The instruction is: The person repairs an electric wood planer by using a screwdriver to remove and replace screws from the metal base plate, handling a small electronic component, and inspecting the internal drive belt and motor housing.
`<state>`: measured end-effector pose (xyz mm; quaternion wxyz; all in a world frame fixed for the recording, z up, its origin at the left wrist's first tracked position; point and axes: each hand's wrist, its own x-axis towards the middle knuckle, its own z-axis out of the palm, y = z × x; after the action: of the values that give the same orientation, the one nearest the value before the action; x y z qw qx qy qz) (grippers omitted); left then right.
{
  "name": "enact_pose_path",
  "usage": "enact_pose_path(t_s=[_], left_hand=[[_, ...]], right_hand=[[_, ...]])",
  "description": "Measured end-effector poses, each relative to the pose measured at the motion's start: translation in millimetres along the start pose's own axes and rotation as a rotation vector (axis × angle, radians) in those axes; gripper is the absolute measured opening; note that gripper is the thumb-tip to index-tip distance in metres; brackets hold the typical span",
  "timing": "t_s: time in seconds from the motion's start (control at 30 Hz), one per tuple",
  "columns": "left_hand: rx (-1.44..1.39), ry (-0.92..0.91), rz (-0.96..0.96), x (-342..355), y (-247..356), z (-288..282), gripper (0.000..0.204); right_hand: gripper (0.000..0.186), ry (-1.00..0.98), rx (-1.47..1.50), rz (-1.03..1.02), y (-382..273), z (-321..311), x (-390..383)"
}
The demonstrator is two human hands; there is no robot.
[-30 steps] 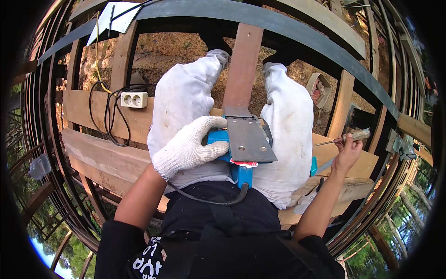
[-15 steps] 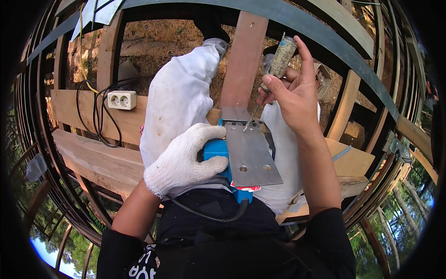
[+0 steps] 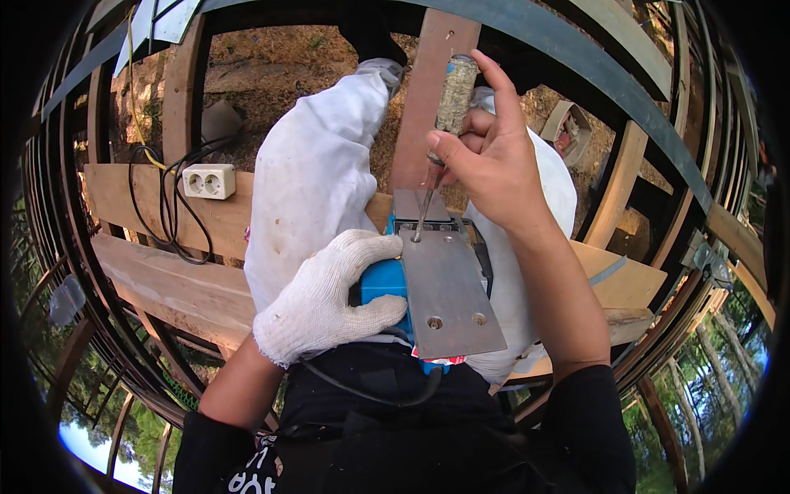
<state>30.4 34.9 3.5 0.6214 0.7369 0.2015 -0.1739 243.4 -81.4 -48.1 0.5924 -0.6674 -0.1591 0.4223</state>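
In my lap lies a blue electric planer, upside down with its flat metal sole plate facing up. My left hand, in a white knitted glove, grips the planer's blue body from the left side. My bare right hand holds a screwdriver by its worn, wrapped-looking handle, fingers around it and the index finger along the handle's end. Its shaft slants down, and the tip touches a screw spot at the plate's far left corner. Two round holes sit near the plate's near edge.
A reddish-brown board extends away beyond the planer. On the left, a white double socket with looped black cable rests against a wooden plank. A metal beam curves across the far side. A small box lies beyond my right knee.
My right hand has moved left with the screwdriver, turning it more upright. The tip has shifted from the plate's far middle to its far left corner. The left hand keeps its grip.
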Motion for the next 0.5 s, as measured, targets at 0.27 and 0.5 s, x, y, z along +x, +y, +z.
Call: enact_pose_path(t_s=[0.27, 0.5], left_hand=[[0.046, -0.012, 0.029, 0.6, -7.4, -1.1, 0.06], [0.019, -0.019, 0.029, 2.0, -6.5, -2.4, 0.061]], right_hand=[[0.086, -0.032, 0.051, -0.013, 1.7, 0.1, 3.1], [0.085, -0.014, 0.01, -0.008, 4.5, 2.5, 4.9]])
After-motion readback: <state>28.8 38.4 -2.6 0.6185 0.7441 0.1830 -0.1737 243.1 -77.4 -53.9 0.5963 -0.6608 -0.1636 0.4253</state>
